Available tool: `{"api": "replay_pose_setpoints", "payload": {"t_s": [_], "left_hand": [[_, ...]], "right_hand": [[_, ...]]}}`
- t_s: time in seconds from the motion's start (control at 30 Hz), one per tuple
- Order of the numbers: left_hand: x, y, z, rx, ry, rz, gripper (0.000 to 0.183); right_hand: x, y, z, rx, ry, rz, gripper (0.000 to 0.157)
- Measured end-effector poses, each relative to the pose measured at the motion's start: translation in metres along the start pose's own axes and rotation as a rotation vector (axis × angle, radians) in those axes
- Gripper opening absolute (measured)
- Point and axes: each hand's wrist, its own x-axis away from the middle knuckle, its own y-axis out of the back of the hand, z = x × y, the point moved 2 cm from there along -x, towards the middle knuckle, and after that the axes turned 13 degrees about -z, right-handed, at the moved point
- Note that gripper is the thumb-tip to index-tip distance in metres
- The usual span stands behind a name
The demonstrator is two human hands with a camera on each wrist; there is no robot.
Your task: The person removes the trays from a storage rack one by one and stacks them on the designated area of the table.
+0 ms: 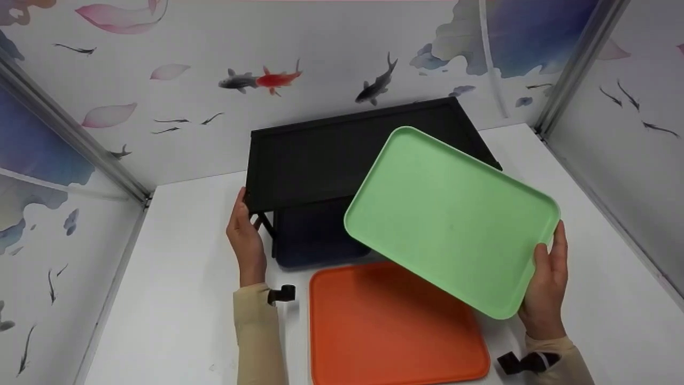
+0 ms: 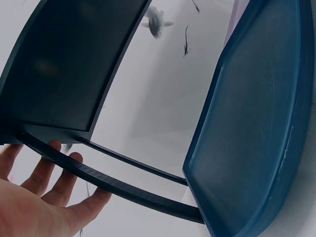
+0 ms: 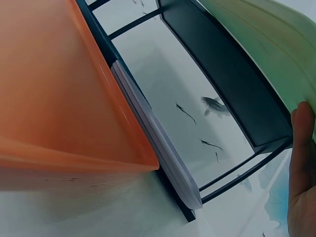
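Note:
A black two-level rack (image 1: 320, 160) stands against the back wall. My left hand (image 1: 247, 238) is at its left end; in the left wrist view its spread fingers (image 2: 64, 187) rest against the side bar of the rack. My right hand (image 1: 548, 289) grips a light green tray (image 1: 454, 219) by its right edge, thumb on the upper face. The tray is raised and tilted, overlapping the rack's front right part in the head view. A dark blue tray (image 1: 315, 235) lies on the lower level, at the left. In front lies an orange tray (image 1: 395, 326), partly covered by the green one.
Beside the blue tray, grey trays (image 3: 158, 133) sit stacked on the lower level, seen in the right wrist view. The white table (image 1: 181, 289) is bounded by printed panels (image 1: 320, 43) at the back and both sides, with metal posts (image 1: 582, 64) at the corners.

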Motion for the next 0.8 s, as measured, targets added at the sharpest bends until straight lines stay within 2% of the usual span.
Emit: {"api": "replay_pose_setpoints", "payload": {"t_s": [0.33,0.8], "left_hand": [[0.0008,0.0000,0.0001,0.019,-0.010,0.006,0.045],[0.0005,-0.0001,0.0007,-0.009,-0.013,0.001,0.048]], "right_hand": [[0.0015,0.0009,-0.0003,0.011,-0.020,0.011,0.058],[0.0032,0.0015,-0.0023,0.017,-0.051,0.038,0.059]]}}
